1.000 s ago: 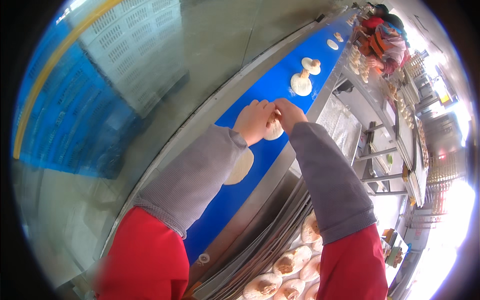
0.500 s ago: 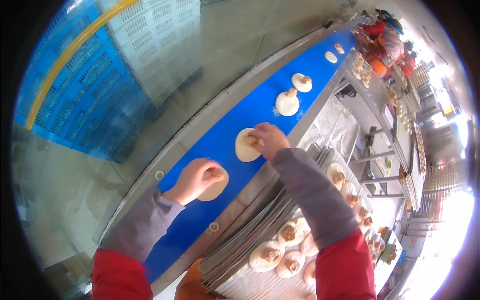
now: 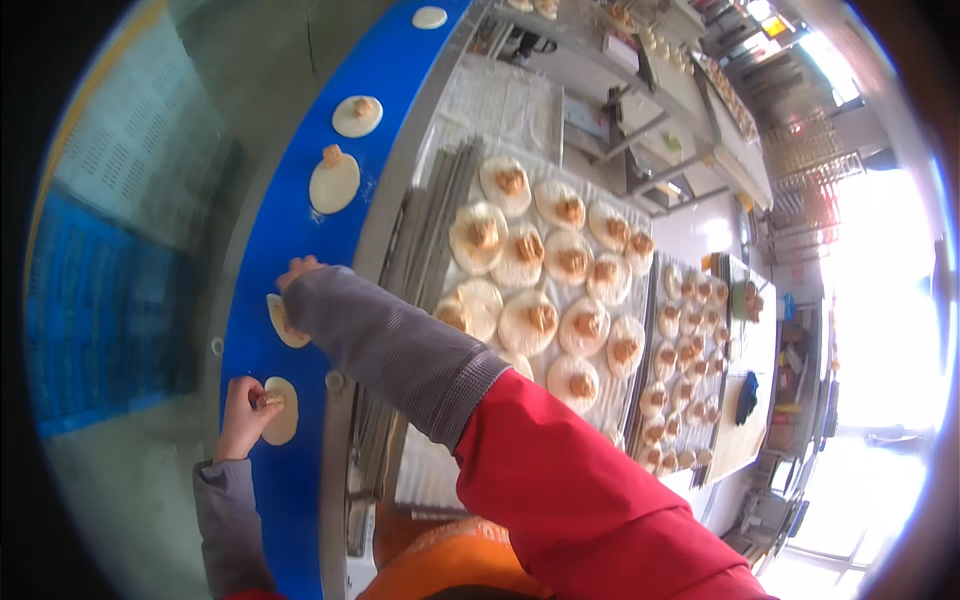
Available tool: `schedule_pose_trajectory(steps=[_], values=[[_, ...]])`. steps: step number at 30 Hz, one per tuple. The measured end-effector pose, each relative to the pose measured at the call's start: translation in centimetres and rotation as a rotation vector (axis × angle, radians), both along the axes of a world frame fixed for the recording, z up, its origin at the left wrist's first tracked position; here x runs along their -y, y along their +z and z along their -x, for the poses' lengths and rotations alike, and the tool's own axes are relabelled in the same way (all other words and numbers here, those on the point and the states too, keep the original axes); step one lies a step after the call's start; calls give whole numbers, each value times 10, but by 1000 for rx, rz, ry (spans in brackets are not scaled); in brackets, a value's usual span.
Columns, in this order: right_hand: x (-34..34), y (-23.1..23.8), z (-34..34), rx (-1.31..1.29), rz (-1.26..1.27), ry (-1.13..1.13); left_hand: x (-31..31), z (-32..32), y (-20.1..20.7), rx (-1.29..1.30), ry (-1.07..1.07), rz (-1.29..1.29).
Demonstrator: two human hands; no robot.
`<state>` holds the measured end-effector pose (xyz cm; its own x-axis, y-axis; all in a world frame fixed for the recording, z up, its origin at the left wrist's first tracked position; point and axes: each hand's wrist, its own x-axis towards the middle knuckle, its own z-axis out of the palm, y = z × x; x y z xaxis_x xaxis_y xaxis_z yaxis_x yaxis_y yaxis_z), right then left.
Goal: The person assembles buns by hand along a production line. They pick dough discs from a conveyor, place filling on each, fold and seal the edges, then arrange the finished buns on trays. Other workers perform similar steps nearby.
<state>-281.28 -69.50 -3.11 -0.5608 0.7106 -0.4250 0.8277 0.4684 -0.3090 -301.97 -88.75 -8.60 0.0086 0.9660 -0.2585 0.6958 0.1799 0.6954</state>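
My left hand point(image 3: 240, 418) is closed in a pinch on a small light-brown lump of filling point(image 3: 270, 400), at the left edge of a flat pale dough round point(image 3: 284, 424). Farther up the blue conveyor belt point(image 3: 278, 500), another dough round point(image 3: 284, 318) lies partly under my right hand point(image 3: 300, 270). The grey sleeve hides most of that hand's fingers, so their grip does not show. A bit of brown filling is visible on that round beside the cuff. Beyond, a dough round point(image 3: 335, 190) and a second round point(image 3: 357, 120) each carry a lump of filling near the edge.
Right of the belt, a stack of trays holds a top tray point(image 3: 425, 480) of dough rounds topped with brown filling. Another filled tray point(image 3: 640, 400) stands farther right. Metal racks point(image 3: 805, 190) stand beyond. Blue crates point(image 3: 100, 310) are stacked left of the belt.
My view has swung to the right, bringing more of the trays into sight. Both hands remain at the same two dough rounds; my right sleeve now covers most of that hand.
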Motion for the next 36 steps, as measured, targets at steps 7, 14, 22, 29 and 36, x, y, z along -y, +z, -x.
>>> schedule_pose_trajectory(steps=[7,14,22,29,36], values=[[77,52,-46,-498,444,83,99,7,37,114,251,249],[190,173,-350,-912,862,-540,167,-55,112,1198,516,368],[274,77,-375,-269,407,-558,107,-232,108,1016,155,603],[226,155,-322,-250,91,-281,85,-202,107,120,-83,-405],[79,58,-70,-406,-274,317,44,-76,37,-316,455,-500]])
